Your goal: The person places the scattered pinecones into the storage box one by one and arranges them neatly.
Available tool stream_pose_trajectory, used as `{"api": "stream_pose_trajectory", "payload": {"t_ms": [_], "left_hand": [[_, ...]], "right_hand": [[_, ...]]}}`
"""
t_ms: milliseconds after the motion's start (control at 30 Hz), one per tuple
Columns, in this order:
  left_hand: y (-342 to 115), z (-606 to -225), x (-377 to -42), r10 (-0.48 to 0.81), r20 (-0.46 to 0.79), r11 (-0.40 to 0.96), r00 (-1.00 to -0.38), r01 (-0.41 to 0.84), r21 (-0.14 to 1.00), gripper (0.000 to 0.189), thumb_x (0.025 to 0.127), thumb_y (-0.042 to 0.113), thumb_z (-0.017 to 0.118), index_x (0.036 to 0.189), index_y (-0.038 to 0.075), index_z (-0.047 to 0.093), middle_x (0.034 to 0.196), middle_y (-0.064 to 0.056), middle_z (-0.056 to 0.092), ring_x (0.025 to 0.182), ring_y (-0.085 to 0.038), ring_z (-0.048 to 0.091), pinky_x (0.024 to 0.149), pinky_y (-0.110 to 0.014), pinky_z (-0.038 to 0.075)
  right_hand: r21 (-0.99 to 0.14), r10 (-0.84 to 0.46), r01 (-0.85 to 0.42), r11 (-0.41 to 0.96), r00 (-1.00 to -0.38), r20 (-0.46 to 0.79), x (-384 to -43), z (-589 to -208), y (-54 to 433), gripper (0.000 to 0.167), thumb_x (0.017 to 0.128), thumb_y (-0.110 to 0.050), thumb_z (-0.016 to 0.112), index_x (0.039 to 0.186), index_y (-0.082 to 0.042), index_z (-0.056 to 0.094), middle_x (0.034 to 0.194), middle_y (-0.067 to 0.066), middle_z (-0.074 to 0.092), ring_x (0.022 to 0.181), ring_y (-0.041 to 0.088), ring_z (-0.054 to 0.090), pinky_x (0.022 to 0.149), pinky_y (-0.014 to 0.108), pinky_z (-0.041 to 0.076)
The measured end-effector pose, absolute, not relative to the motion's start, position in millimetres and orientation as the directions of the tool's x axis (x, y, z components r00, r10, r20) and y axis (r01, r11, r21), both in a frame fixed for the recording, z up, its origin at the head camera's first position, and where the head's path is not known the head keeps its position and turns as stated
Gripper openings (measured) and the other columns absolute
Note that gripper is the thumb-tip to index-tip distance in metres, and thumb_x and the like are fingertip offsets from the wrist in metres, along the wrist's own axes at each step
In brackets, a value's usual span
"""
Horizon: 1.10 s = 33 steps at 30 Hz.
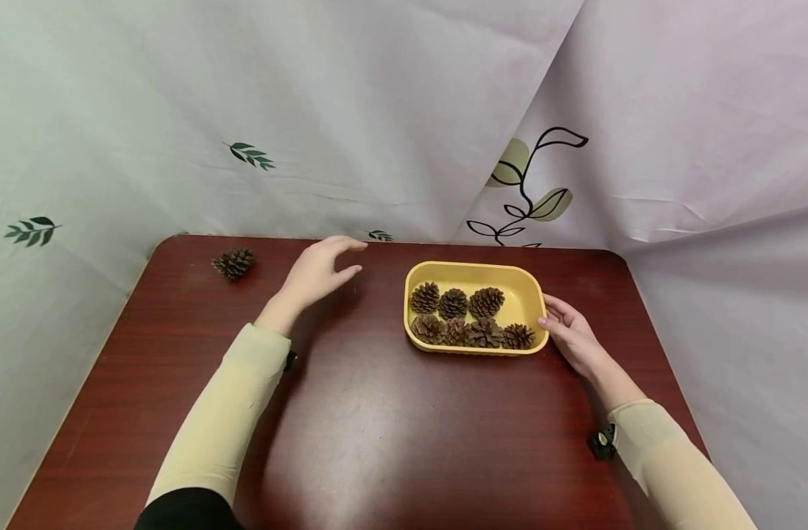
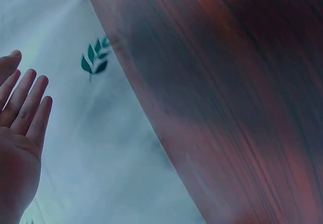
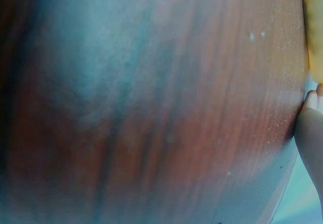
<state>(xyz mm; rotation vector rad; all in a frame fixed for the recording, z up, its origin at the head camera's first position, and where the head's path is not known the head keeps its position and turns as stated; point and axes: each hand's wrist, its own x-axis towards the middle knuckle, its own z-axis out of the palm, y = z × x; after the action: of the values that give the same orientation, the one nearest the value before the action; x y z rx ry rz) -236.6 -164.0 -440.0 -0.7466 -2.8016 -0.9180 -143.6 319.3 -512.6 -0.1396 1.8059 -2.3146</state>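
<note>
A yellow plastic box (image 1: 529, 294) stands on the table towards its back right, with several brown pinecones (image 1: 486, 302) inside. They lie in two rough rows, and bare floor shows at the box's right end. My right hand (image 1: 572, 340) holds that end, thumb at the rim and fingers along the outer wall. Only part of the right hand (image 3: 312, 138) and a yellow edge show in the right wrist view. My left hand (image 1: 319, 272) is left of the box, fingers loosely bent and holding nothing. The left wrist view shows its palm (image 2: 20, 143) and extended fingers.
One more pinecone (image 1: 234, 263) lies near the table's back left corner, beyond my left hand. The dark red wooden table (image 1: 377, 434) meets a white curtain (image 1: 350, 118) with leaf prints along its back edge.
</note>
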Motion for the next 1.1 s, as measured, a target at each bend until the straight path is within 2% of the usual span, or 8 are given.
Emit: {"api": "stream_pose_trajectory", "payload": {"t_ms": [333,533,900,1100], "left_hand": [[-202.3,-440.9,-233.5,0.374,0.225,0.742,-0.9,0.436,0.51,0.042,0.097,0.01,0.077,0.137,0.006,0.069,0.14,-0.017,0.069,0.134,-0.037,0.062,0.115,-0.055,0.049],[-226.2,-445.9,-230.2,0.329,0.203,0.763,-0.922,0.387,0.518,0.04,0.097,0.008,0.076,0.137,0.004,0.069,0.14,-0.021,0.068,0.131,-0.042,0.062,0.11,-0.06,0.051],[-268.3,-452.1,-225.6,0.237,0.166,0.832,-0.957,0.289,0.473,0.041,0.099,0.007,0.072,0.139,0.002,0.066,0.141,-0.025,0.064,0.133,-0.046,0.059,0.11,-0.064,0.048],[-285.0,-447.8,-224.9,0.189,0.195,0.843,-0.962,0.261,0.471,0.043,0.097,0.006,0.074,0.139,0.001,0.066,0.142,-0.025,0.063,0.133,-0.046,0.057,0.109,-0.064,0.047]], "right_hand": [[-0.966,-0.216,0.101,-0.237,-0.975,-0.049,-143.0,-513.0,320.2,0.044,0.105,0.011,0.05,0.134,-0.02,0.062,0.132,-0.013,0.072,0.123,-0.003,0.065,0.101,0.012,0.055],[-0.969,-0.211,0.099,-0.225,-0.976,-0.051,-142.9,-512.7,320.1,0.043,0.105,0.01,0.05,0.135,-0.02,0.061,0.132,-0.014,0.072,0.123,-0.003,0.064,0.101,0.011,0.054],[-0.971,-0.211,0.1,-0.215,-0.976,-0.054,-143.3,-513.4,319.4,0.042,0.105,0.009,0.05,0.141,-0.012,0.057,0.132,-0.014,0.071,0.124,-0.003,0.064,0.102,0.012,0.054],[-0.972,-0.213,0.1,-0.214,-0.975,-0.054,-143.6,-513.4,319.7,0.042,0.106,0.009,0.05,0.144,-0.008,0.055,0.133,-0.014,0.07,0.125,-0.002,0.064,0.102,0.012,0.054]]}}
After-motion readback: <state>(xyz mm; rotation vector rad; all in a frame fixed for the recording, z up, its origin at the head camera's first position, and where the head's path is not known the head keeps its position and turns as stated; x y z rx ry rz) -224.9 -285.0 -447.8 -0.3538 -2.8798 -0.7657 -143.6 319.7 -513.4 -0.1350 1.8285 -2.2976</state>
